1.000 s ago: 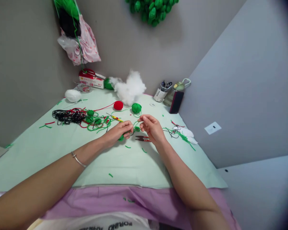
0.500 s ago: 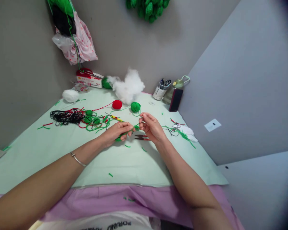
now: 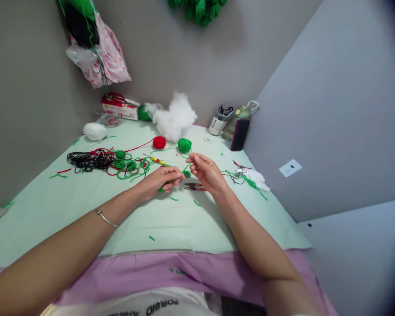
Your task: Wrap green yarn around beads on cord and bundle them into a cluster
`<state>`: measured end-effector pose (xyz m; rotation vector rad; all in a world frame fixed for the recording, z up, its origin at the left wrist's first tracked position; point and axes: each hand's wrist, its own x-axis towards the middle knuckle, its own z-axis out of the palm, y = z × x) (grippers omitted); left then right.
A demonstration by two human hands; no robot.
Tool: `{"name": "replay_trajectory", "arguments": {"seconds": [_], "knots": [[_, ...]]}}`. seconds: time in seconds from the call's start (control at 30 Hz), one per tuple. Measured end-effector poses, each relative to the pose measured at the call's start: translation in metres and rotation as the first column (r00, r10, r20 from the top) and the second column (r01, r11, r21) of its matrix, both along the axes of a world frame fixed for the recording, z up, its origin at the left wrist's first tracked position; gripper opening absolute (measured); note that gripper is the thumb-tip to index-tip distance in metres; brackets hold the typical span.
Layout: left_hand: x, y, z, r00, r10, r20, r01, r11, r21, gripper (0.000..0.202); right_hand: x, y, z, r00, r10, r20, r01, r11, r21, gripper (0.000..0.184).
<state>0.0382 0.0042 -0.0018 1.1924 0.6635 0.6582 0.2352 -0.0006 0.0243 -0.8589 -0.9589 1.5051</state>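
My left hand (image 3: 163,179) is closed in a pinch around a small green yarn piece (image 3: 187,174), part of which sticks out past the fingertips; more green shows under the palm. From this piece a green strand rises to my right hand (image 3: 204,171), whose thumb and forefinger are pressed together on the yarn. Whether a needle or hook is also in that pinch is too small to tell. Just below the right fingers, thread snips (image 3: 195,187) with reddish handles lie on the table. Behind the hands sits a green yarn ball (image 3: 184,145).
A red yarn ball (image 3: 159,142) and white stuffing (image 3: 174,117) lie farther back. Tangled black yarn (image 3: 90,160) is at left, yarn scraps (image 3: 253,184) at right. A pen cup (image 3: 217,124), a bottle (image 3: 242,113) and a phone (image 3: 240,135) stand at the back right.
My right hand has drawn slightly away from my left, and a longer green strand shows between them. The whole view has shifted a little.
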Motion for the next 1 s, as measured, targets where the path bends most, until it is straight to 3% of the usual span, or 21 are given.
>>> {"name": "replay_trajectory", "arguments": {"seconds": [0.37, 0.53, 0.63, 0.73, 0.83, 1.0], "knots": [[-0.003, 0.002, 0.002, 0.998, 0.065, -0.017, -0.064, 0.996, 0.056, 0.033, 0.0, -0.001, 0.003, 0.999, -0.04, 0.004, 0.04, 0.999, 0.01, 0.028], [-0.001, 0.003, -0.001, 0.999, 0.039, -0.006, -0.038, 0.996, 0.078, 0.039, 0.004, 0.0, 0.01, 0.996, -0.077, 0.033, 0.077, 0.997, 0.004, 0.027], [0.002, 0.001, -0.002, 0.99, 0.143, -0.019, -0.139, 0.981, 0.132, 0.035, 0.009, 0.0, 0.014, 0.992, -0.115, 0.054, 0.112, 0.993, 0.048, 0.032], [0.005, 0.003, -0.006, 0.946, 0.311, -0.096, -0.252, 0.886, 0.39, 0.024, 0.013, 0.001, 0.018, 0.975, -0.173, 0.137, 0.157, 0.98, 0.121, 0.034], [0.01, 0.009, -0.014, 0.905, 0.364, -0.221, -0.146, 0.752, 0.643, 0.017, 0.014, -0.001, 0.021, 0.931, -0.24, 0.275, 0.184, 0.959, 0.216, 0.034], [0.025, 0.017, -0.025, 0.814, 0.472, -0.339, 0.005, 0.578, 0.816, 0.018, 0.017, -0.005, 0.026, 0.825, -0.429, 0.368, 0.288, 0.879, 0.379, 0.031]]}}
